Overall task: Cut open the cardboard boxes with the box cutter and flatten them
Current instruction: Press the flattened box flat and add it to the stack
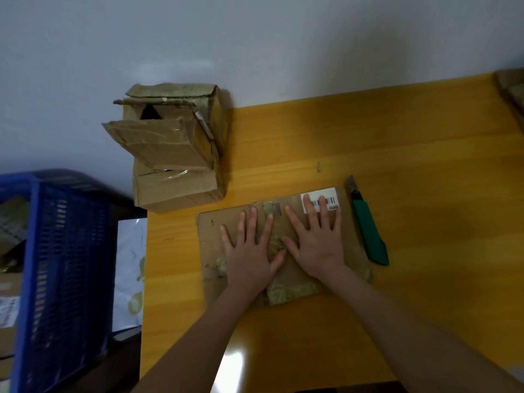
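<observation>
I see both hands spread flat on the flattened cardboard box (pixel 214 231), which lies on the yellow tabletop (pixel 411 131) near its front edge. My left hand (pixel 249 251) presses palm down on the left half of the cardboard, fingers straight and fanned. My right hand (pixel 319 241) presses the right half the same way, and two of its fingertips reach onto the white barcode label (pixel 330 201) at the far right corner of the cardboard. The thumbs nearly meet over a strip of crumpled tape that runs down the middle. Neither hand holds anything.

The box cutter (pixel 368 231), with a green handle, lies on the tabletop just beside the right edge of the cardboard, blade end pointing away from me; neither hand touches it.

At the far left corner of the tabletop a stack of cardboard boxes (pixel 175 154) stands against the wall, with flaps loose and open. Another piece of cardboard (pixel 511 89) shows at the far right edge. Left of the tabletop and lower down stands a blue plastic crate (pixel 62 265).
</observation>
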### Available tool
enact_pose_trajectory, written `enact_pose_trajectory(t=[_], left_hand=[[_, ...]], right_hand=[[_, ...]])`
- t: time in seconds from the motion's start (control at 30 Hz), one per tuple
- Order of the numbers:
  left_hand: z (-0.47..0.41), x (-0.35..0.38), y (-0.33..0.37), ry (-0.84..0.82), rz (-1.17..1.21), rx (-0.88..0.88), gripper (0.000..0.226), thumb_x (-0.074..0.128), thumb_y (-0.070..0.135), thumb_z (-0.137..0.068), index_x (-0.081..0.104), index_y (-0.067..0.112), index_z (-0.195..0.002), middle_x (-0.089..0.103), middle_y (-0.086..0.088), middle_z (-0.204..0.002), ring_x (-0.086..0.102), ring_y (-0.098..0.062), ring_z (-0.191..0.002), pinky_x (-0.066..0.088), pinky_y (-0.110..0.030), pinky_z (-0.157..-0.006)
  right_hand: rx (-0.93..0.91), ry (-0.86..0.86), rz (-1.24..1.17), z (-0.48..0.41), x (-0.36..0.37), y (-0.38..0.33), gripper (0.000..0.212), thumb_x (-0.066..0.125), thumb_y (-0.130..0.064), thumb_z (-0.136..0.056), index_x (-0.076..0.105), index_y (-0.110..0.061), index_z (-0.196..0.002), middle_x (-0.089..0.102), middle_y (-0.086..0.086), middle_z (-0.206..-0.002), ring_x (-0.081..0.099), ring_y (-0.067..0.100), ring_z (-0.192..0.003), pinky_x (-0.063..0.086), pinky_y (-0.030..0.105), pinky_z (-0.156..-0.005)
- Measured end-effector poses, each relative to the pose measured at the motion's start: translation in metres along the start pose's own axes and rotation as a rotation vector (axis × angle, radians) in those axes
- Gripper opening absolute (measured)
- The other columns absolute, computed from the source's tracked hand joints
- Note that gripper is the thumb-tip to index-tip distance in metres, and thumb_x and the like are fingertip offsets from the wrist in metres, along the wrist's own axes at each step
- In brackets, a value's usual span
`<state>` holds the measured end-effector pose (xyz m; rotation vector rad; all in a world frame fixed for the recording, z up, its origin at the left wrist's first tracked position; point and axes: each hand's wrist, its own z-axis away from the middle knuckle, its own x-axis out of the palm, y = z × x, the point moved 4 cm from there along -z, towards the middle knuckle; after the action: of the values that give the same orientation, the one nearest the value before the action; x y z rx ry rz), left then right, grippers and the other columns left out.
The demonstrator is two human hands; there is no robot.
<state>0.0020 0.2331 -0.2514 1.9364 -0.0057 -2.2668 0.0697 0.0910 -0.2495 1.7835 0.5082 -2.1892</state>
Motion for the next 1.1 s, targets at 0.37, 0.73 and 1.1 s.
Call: enact_pose_trajectory(t=[0.37,0.73,1.1], left_hand=[[0.000,-0.005,-0.003,-0.077,-0.044,-0.006,0.078,0.009,0.072,-0.087,0.004,0.032,-0.154,-0.002,-0.005,-0.162,0.002,-0.027,-0.150,0.003,-0.064,-0.114],[0.052,0.004,-0.010,-0.063,-0.032,-0.083,0.077,0.023,0.071,-0.086,0.018,0.031,-0.152,0.022,-0.007,-0.159,0.021,-0.030,-0.146,0.013,-0.069,-0.108],[0.052,0.007,-0.012,-0.028,-0.006,-0.066,0.076,0.032,0.068,-0.087,0.027,0.029,-0.152,0.021,-0.008,-0.159,0.022,-0.030,-0.145,0.014,-0.070,-0.109]], right_hand=[[0.080,-0.011,-0.031,0.007,0.000,-0.003,0.069,0.010,-0.070,-0.087,0.007,-0.039,-0.149,0.000,0.005,-0.160,-0.002,0.035,-0.147,-0.003,0.060,-0.112],[-0.057,-0.035,0.001,0.053,0.005,0.003,0.072,0.013,-0.070,-0.090,0.017,-0.032,-0.150,0.013,0.010,-0.159,0.008,0.036,-0.146,0.010,0.064,-0.111],[-0.058,-0.032,0.007,0.055,0.008,0.005,0.071,0.024,-0.069,-0.088,0.024,-0.031,-0.148,0.021,0.011,-0.158,0.015,0.035,-0.145,0.011,0.062,-0.109]])
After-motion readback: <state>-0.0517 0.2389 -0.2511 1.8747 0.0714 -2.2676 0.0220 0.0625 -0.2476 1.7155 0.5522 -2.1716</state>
